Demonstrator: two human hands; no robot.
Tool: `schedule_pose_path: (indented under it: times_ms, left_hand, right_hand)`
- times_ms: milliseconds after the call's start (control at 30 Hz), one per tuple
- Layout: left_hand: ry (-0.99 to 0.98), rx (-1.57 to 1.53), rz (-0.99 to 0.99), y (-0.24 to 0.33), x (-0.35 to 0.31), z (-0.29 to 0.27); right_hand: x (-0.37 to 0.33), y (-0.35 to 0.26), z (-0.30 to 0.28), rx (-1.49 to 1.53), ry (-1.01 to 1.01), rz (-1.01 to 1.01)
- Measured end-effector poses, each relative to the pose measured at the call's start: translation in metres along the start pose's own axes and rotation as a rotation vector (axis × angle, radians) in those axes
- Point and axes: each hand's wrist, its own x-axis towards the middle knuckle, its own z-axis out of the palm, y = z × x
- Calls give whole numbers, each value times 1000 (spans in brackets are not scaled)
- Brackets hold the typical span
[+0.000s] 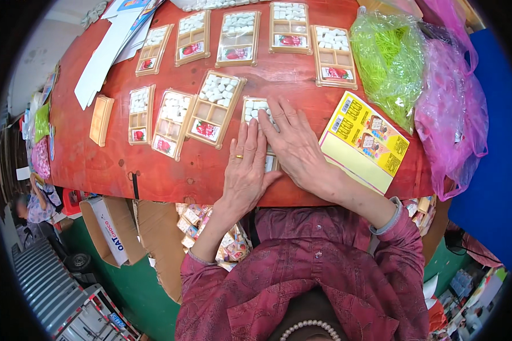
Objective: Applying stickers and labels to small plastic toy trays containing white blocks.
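Pressing flat on one tan compartment tray (pixel 255 109), both hands lie palm down with fingers stretched out, gripping nothing. The left hand (pixel 246 170), a ring on one finger, covers the near part of the tray, while the right hand (pixel 295 145) lies just beside it, its fingers angled across the tray's middle and right edge. Only the far end of that tray shows beyond the fingertips, filled with small white blocks (pixel 252 110). The tray rests on the red table (pixel 170 170), close to its near edge and straight in front of the person.

Just left of the hands lies another tray with white blocks and a red-printed label (pixel 215 108), then two more trays (pixel 171 122) and (pixel 140 113) further left, and an upturned plain tan tray (pixel 101 120) near the left edge. A farther row of five similar trays (pixel 239 37) runs across the table. Right of the right hand, touching the wrist area, is a yellow printed sheet (pixel 365 142). Beyond it sit a green plastic bag (pixel 388 62) of green strips and a pink plastic bag (pixel 452 113). White card sheets (pixel 105 51) lie at the far left corner. Below the table edge, an open cardboard box (pixel 111 227) stands on the floor
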Motion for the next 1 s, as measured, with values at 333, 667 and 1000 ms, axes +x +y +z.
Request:
schedule_pose_path:
  times_ms: [333,667,1000]
  left_hand:
    - [-55,61,-62,11,2,3]
    - [-10,115,-99,24,12,12]
    - [22,146,-127,21,9,11]
  right_hand:
    - [1,5,11,6,42,-15]
    - [-32,15,-19,211,217,-67]
    - [-163,119,-176,-437,573,655]
